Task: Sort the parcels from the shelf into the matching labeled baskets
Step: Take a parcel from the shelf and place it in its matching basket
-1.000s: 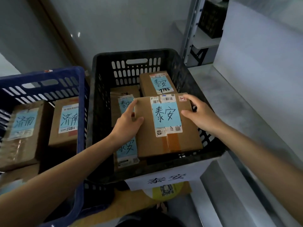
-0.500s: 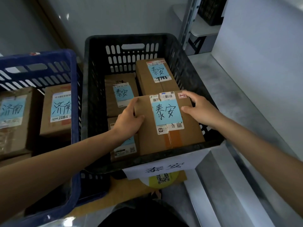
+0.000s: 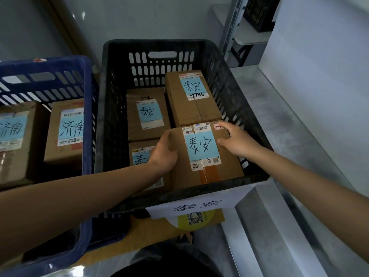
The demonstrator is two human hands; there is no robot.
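Just left of the black basket (image 3: 113, 120) stood a blue basket (image 3: 40, 63), holding two cardboard boxes (image 3: 65, 136) with blue notes reading 济南. Inside the black basket, toward its left wall, a rear-left parcel (image 3: 147, 112) lay flat. In front of it was a front-left parcel (image 3: 139, 156), partly hidden under the left forearm. Both bore blue 泰安 notes.

The left hand (image 3: 163, 154) reached over the black basket's front rim, its fingers curled round the left edge of the held parcel (image 3: 201, 148) and its thumb on top. This parcel, also marked 泰安, sat in the black basket's front right corner, just ahead of a rear-right parcel (image 3: 191, 96). Whether it rested on the basket floor could not be told. The right hand (image 3: 237, 140) clasped its far right corner, fingers bent over the edge.

A white sheet (image 3: 199, 205) reading 泰安 hung on the black basket's front wall. A grey shelf surface (image 3: 283, 120) lay right of the black basket.
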